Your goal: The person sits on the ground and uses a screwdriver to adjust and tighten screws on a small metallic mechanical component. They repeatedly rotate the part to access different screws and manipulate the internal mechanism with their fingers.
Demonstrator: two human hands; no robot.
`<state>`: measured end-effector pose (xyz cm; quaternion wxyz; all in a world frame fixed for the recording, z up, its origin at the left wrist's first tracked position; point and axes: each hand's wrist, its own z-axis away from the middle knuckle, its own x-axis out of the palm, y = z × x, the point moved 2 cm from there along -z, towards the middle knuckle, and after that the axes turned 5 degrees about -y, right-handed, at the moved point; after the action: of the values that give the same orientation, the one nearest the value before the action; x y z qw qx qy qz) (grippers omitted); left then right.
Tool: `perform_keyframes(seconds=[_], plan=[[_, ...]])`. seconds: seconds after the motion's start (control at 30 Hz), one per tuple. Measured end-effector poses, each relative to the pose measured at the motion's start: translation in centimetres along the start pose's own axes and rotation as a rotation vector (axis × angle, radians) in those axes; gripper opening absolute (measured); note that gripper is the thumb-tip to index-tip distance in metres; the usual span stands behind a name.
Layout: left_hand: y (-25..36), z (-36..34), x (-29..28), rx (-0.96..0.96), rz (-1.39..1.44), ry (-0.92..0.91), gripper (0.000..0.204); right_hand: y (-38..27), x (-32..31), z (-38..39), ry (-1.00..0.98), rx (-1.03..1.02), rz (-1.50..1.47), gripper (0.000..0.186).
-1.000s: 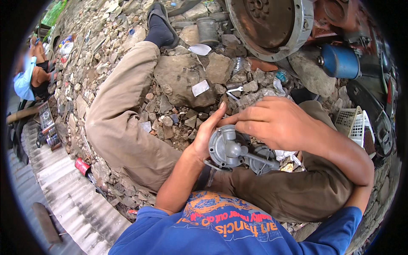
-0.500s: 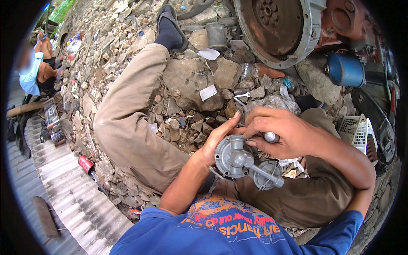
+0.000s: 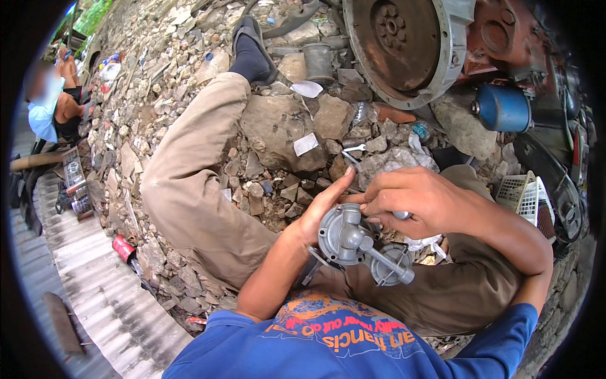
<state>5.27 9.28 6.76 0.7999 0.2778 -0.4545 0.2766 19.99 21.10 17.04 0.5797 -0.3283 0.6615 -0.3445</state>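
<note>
My left hand (image 3: 317, 213) is closed round the side of a grey cast-metal pump-like part (image 3: 339, 234), thumb raised along its far edge. The part has a round housing with screws along its rim, a stub tube, and a second round cap (image 3: 390, 264) at its lower right. My right hand (image 3: 413, 197) bends over the far right edge of the housing with its fingertips pinched together there. What they pinch is hidden. A rounded shiny metal end (image 3: 402, 215) shows beneath the right fingers; I cannot tell what it belongs to.
My legs (image 3: 189, 170) stretch round stony ground. A spanner (image 3: 355, 149) lies on stones beyond my hands. At far right are a flywheel housing (image 3: 435, 69), a blue canister (image 3: 503, 107) and a white plastic basket (image 3: 527, 192). Corrugated sheets (image 3: 104, 284) and another seated person (image 3: 53, 107) are at left.
The view has shifted slightly. The right fingers now cover more of the shiny metal end. The left hand keeps its hold on the pump-like part.
</note>
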Motion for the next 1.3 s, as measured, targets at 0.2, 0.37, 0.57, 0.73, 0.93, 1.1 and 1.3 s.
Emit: perform_keyframes(seconds=[0.2,0.37,0.57,0.73,0.93,1.1,1.3], plan=[[0.6,0.5,0.6,0.003,-0.073,0.003,0.086,0.3,0.0,0.0,-0.012,0.082,-0.157,0.025],[1.3,0.7,1.3,0.122,-0.101,0.055,0.084,0.2,0.3,-0.1,0.092,0.222,-0.161,0.036],[2.5,0.6,-0.2,0.447,-0.181,0.017,0.077,-0.4,-2.9,1.4,0.149,0.275,0.098,0.072],[3.1,1.4,-0.1,0.556,-0.169,0.098,0.07,-2.2,-0.6,1.3,-0.101,0.431,0.312,0.083],[3.2,1.9,0.3,0.515,-0.214,0.085,0.063,-2.1,-0.3,1.4,-0.197,0.332,0.395,0.082],[3.5,2.1,-0.3,0.503,-0.265,-0.006,0.062,-2.6,-0.2,1.3,-0.217,0.286,0.482,0.081],[3.7,2.2,-0.3,0.476,-0.263,-0.003,0.063,-2.6,0.1,1.3,-0.198,0.261,0.498,0.082]])
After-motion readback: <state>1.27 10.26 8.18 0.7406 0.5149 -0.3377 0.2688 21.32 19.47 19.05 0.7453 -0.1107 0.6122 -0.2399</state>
